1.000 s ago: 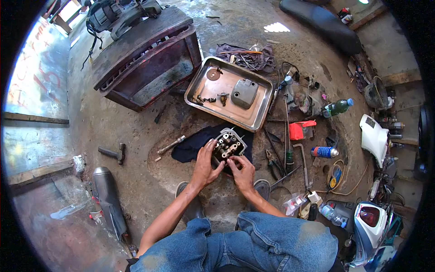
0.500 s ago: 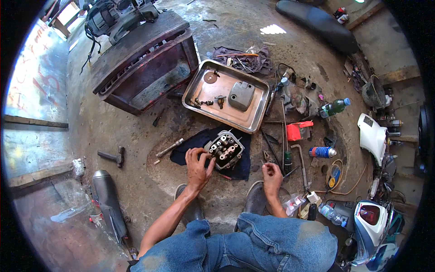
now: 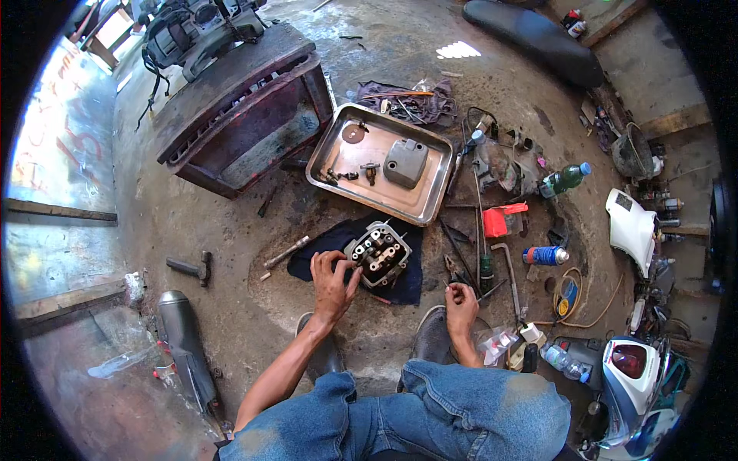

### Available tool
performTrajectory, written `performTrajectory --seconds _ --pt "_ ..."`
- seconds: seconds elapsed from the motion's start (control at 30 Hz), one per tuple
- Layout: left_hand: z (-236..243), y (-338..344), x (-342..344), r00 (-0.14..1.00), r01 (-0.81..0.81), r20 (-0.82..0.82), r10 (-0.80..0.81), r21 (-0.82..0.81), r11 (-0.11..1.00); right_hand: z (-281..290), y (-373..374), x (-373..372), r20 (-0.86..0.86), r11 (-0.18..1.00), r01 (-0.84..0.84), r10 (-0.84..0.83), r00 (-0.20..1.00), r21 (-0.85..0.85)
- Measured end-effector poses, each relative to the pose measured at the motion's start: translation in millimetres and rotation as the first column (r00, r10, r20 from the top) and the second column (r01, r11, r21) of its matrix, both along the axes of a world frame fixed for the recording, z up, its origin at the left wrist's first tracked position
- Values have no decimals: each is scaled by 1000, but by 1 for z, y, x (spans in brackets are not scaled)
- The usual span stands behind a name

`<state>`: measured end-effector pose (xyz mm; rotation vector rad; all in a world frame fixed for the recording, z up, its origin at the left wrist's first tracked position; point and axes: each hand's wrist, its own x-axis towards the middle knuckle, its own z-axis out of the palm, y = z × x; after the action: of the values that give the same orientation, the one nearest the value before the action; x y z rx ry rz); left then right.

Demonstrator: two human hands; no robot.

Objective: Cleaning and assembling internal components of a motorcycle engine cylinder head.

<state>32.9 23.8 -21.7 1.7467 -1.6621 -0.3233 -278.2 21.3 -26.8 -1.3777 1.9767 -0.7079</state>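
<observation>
A grey engine cylinder head (image 3: 379,254) lies on a dark blue cloth (image 3: 310,266) in front of me, its valve gear facing up. My left hand (image 3: 332,288) is at its left edge, fingers curled and the thumb and fingertips against the casting. To the right, apart from the cylinder head, my right hand (image 3: 461,307) hovers above the floor near my right shoe (image 3: 430,336). Its thumb and fingers are pinched together. A thin, small thing seems to stick out at the fingertips, too small to name.
Beyond the cloth stands a metal tray (image 3: 317,170) with a grey cover (image 3: 406,163), a sprocket (image 3: 354,134) and small parts. A hammer (image 3: 192,267) and exhaust muffler (image 3: 184,338) lie left. Rightward are pliers (image 3: 453,269), a spray can (image 3: 545,256) and a red box (image 3: 504,220).
The view has shifted slightly. Both hands stay in nearly the same places, the left at the cylinder head and the right still pinched.
</observation>
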Motion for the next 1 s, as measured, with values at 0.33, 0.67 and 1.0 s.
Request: performTrajectory --seconds 0.33,0.67,1.0 --pt "2 -4 4 1000 29 6 -30 16 999 5 -5 10 -44 999 -20 18 999 -44" --pt "6 -52 24 949 90 -314 30 361 928 1 -41 76 426 961 -164 56 903 221" --pt "7 -54 8 972 91 -234 25 472 877 -21 -51 106 69 964 -261 258 964 49"
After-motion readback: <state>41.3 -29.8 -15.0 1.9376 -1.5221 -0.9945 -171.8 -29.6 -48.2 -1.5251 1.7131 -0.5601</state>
